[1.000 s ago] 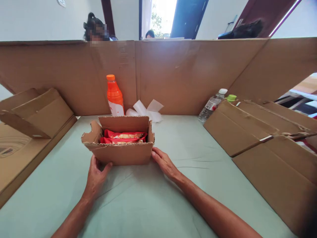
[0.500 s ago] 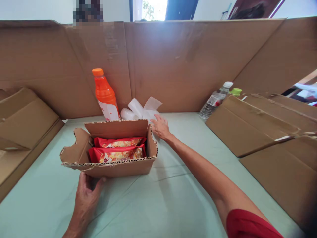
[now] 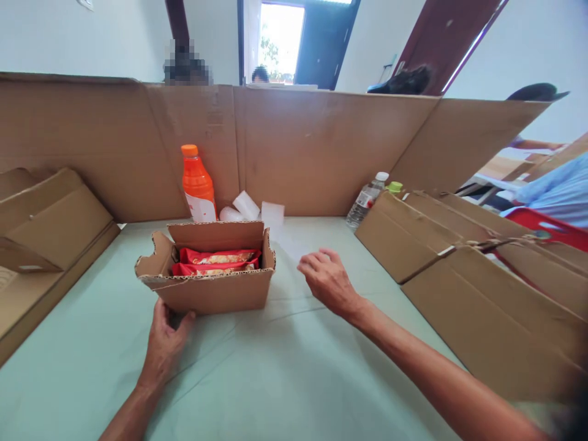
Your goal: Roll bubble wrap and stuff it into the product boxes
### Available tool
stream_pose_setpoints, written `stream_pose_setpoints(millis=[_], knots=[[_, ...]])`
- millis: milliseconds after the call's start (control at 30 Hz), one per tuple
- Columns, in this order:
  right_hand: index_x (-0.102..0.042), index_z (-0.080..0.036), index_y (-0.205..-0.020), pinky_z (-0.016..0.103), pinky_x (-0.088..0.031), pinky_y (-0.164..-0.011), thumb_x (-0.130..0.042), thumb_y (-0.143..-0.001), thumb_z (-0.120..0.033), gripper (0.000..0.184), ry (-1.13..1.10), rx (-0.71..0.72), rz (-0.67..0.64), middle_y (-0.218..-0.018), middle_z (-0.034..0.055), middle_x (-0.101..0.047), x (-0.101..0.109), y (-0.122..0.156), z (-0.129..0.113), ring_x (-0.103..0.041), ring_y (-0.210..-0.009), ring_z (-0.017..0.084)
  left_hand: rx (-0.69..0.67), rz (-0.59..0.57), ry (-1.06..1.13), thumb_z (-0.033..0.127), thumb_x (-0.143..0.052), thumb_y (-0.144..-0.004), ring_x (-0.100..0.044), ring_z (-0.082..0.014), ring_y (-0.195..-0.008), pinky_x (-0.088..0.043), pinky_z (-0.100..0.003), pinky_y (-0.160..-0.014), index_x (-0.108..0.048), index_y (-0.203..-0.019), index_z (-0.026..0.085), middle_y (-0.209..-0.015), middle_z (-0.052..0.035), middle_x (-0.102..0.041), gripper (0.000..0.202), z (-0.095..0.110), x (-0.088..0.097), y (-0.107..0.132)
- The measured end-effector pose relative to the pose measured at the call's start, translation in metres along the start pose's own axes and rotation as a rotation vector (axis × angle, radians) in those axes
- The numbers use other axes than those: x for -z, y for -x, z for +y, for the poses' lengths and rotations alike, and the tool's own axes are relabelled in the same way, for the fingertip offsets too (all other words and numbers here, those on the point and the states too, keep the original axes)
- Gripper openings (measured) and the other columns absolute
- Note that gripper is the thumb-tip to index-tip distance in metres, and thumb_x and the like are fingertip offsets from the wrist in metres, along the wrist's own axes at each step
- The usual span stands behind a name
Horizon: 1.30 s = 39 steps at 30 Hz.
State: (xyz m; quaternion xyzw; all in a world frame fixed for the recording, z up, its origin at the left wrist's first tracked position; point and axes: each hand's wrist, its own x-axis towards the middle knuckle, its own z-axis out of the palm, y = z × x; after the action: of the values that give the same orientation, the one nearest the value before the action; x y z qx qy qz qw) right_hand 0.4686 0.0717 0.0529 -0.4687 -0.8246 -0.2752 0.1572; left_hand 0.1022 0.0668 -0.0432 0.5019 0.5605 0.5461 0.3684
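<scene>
against the carton (image 3: 214,296), left hand (image 3: 160,350) with fingers (image 3: 160,311) apart, right hand (image 3: 331,282) half curled, grip unclear

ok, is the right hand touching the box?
No, a clear gap shows between the right hand and the near right corner of the box.

Shared indoor workroom, seemingly: green-topped table (image 3: 294,380), tall cardboard partition (image 3: 316,147), people's heads (image 3: 186,68) beyond, bright doorway (image 3: 281,40).

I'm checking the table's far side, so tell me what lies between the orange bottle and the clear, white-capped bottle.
In the head view, white, translucent pieces lie between them, nearer the orange bottle than the clear bottle.
</scene>
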Motion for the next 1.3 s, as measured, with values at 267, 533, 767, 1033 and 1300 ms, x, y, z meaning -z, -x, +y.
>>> stream_pose_setpoints(millis=[267,533,767,1033,1300], knots=[[-0.064,-0.018,-0.108,0.039,-0.036,-0.097,-0.041,-0.082,0.008,0.043,-0.212,0.026,-0.085,-0.081,0.0024,-0.067,0.048,0.064,-0.085,-0.053,-0.07,0.017,-0.118,0.14,-0.277,0.033,-0.069,-0.079,-0.046,-0.0361,-0.138,-0.044,-0.054,-0.109,-0.029,-0.155,0.024,-0.155,-0.0163,-0.041,0.086,0.034,0.015,0.035],[-0.053,-0.016,-0.131,0.037,-0.044,-0.083,-0.041,-0.085,0.002,0.05,-0.594,-0.027,-0.196,-0.081,0.0031,-0.067,0.074,0.087,-0.119,-0.055,-0.071,0.017,-0.612,-0.358,-0.433,0.012,-0.053,-0.089,-0.051,-0.0258,-0.135,-0.045,-0.046,-0.112,-0.028,-0.156,0.026,-0.143,-0.0112,-0.055,0.072,0.065,-0.007,0.142],[-0.049,-0.026,-0.14,0.036,-0.05,-0.084,-0.061,-0.093,-0.017,0.049,-0.882,-0.191,-0.115,-0.106,0.0055,-0.073,0.085,0.097,-0.127,-0.066,-0.09,0.019,-0.299,-0.558,-0.213,0.016,-0.055,-0.089,-0.067,-0.0192,-0.095,-0.055,-0.039,-0.093,-0.034,-0.151,0.02,-0.1,-0.0049,-0.07,0.065,0.059,-0.06,0.164],[-0.056,-0.022,-0.134,0.033,-0.056,-0.079,-0.061,-0.093,-0.03,0.042,-0.993,-0.7,-0.199,-0.09,0.0022,-0.073,0.051,0.141,-0.125,-0.069,-0.08,0.018,-0.124,-0.463,-0.345,0.019,-0.053,-0.087,-0.065,-0.0157,-0.075,-0.052,-0.029,-0.074,-0.041,-0.146,0.017,-0.085,0.0,-0.069,0.06,0.051,-0.064,0.155],[-0.059,-0.022,-0.126,0.042,-0.05,-0.087,-0.06,-0.094,-0.024,0.032,-0.548,-0.468,0.082,-0.11,0.0102,-0.07,0.05,0.143,-0.135,-0.067,-0.101,0.025,-0.194,-0.505,-0.671,0.015,-0.053,-0.085,-0.064,-0.0172,-0.067,-0.05,-0.03,-0.068,-0.045,-0.145,0.016,-0.082,0.0,-0.073,0.06,0.058,-0.073,0.15]])
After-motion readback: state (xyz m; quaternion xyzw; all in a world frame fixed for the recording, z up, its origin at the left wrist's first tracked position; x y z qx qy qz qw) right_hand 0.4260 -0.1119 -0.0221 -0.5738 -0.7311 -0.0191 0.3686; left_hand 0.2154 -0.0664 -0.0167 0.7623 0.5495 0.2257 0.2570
